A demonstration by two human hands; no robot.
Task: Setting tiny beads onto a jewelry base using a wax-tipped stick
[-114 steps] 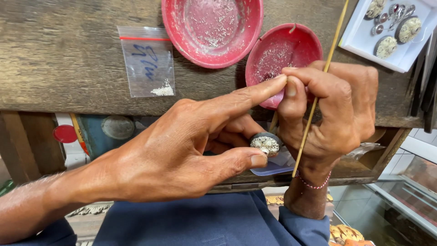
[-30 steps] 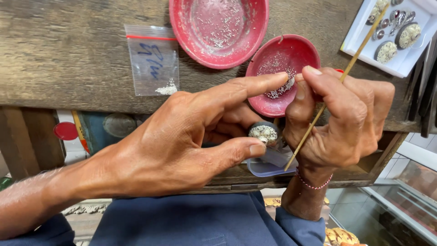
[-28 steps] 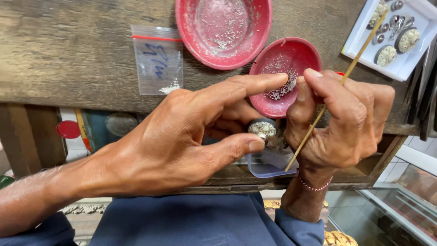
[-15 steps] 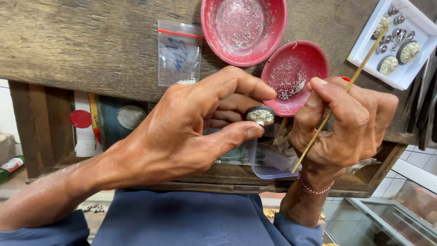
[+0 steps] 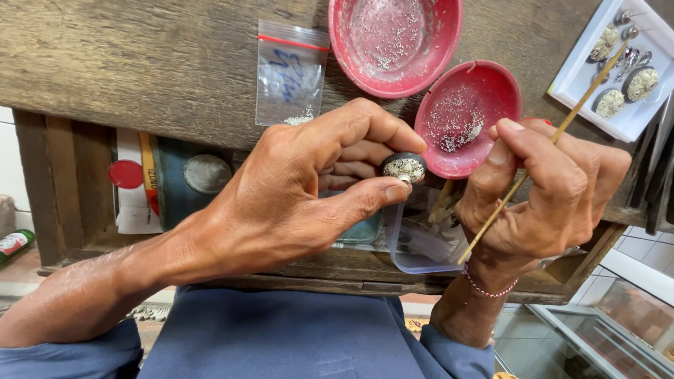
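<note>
My left hand (image 5: 295, 189) pinches a small round piece crusted with pale grains (image 5: 404, 167) between thumb and fingertips, just near the smaller red dish (image 5: 469, 116). My right hand (image 5: 554, 193) is closed around a thin wooden stick (image 5: 533, 160). I'd judge the work goes best with the piece held level and the stick touched down lightly. I can't make out the stick's lower tip, the piece's underside, or what lies in the clear tub (image 5: 421, 242) beneath
</note>
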